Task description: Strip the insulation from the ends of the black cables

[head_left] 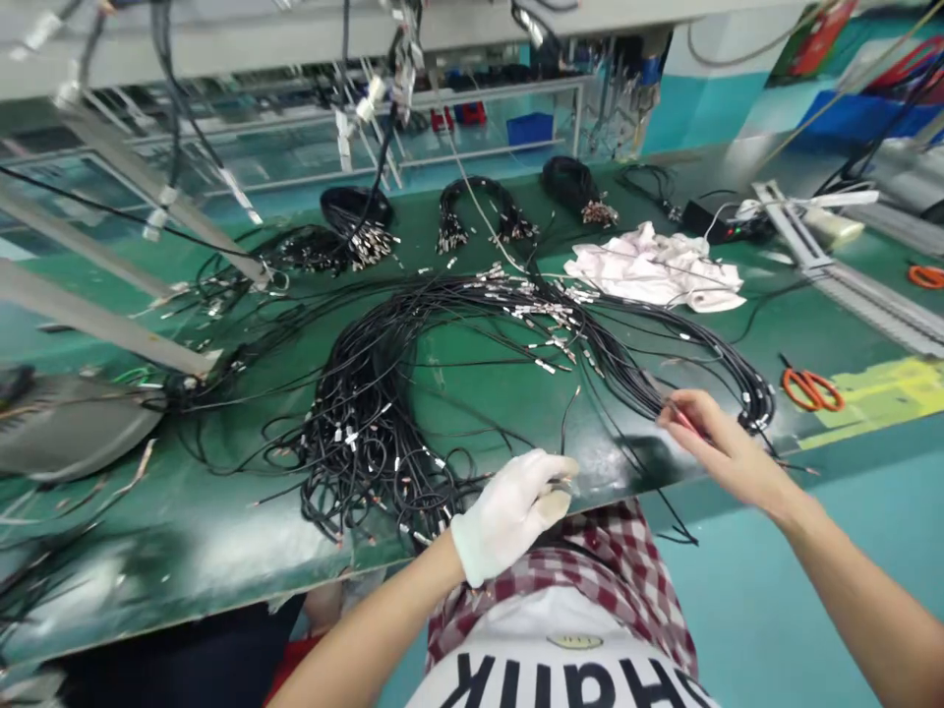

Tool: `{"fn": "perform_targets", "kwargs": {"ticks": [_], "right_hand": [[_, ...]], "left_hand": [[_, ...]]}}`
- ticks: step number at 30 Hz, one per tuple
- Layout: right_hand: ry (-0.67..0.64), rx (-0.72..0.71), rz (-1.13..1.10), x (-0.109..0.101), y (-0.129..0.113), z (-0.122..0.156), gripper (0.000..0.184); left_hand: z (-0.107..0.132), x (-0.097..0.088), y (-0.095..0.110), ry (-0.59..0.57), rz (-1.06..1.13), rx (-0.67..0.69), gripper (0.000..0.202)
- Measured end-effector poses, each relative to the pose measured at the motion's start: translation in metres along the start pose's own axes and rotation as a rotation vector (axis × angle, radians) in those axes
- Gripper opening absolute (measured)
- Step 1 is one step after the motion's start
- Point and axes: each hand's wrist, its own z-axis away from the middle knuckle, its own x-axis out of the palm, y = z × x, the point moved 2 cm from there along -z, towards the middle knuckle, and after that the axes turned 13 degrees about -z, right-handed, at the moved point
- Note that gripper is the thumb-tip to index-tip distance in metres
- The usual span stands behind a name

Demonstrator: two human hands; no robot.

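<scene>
1. The glossy green surface (221,551) stretches ahead of both hands.
2. A loose heap of thin black metal-tipped cables (369,413) sprawls just beyond the hands and looks unsorted, so most of the work seems left.
3. Farther off, a few coiled black cable bundles (479,206) appear finished.
4. The bare right hand (727,447) pinches strands at the heap's right end.
5. The white-gloved left hand (508,511) has its fingers drawn together at the near edge; I cannot tell what it holds.
</scene>
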Motion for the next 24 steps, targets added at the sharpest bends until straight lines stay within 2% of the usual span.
{"fn": "perform_targets", "kwargs": {"ticks": [3,5,6,9,12,15,19,24], "right_hand": [[-0.322,0.055,-0.305,0.032,-0.033,0.033,0.031],[-0.479,0.075,-0.301,0.048,-0.049,0.054,0.035],[-0.513,0.066,-0.25,0.053,-0.055,0.063,0.038],[-0.503,0.026,-0.032,0.059,-0.061,0.075,0.044],[-0.473,-0.002,0.157,0.062,-0.059,0.072,0.038],[-0.456,-0.091,0.309,0.066,-0.057,0.066,0.034],[-0.475,-0.18,0.405,0.07,-0.059,0.061,0.037],[-0.511,-0.233,0.42,0.072,-0.063,0.059,0.04]], "left_hand": [[0.004,0.001,0.001,-0.004,-0.004,0.058,0.035],[0.007,0.003,0.002,-0.028,-0.016,0.077,0.037],[0.009,0.004,0.003,-0.054,-0.03,0.074,0.037],[0.015,0.007,0.005,-0.157,-0.086,0.019,0.035],[0.019,0.012,0.006,-0.227,-0.103,-0.049,0.036],[0.022,0.016,0.006,-0.29,-0.12,-0.077,0.035],[0.022,0.02,0.005,-0.317,-0.181,-0.065,0.034],[0.022,0.024,0.002,-0.319,-0.266,-0.05,0.035]]}}
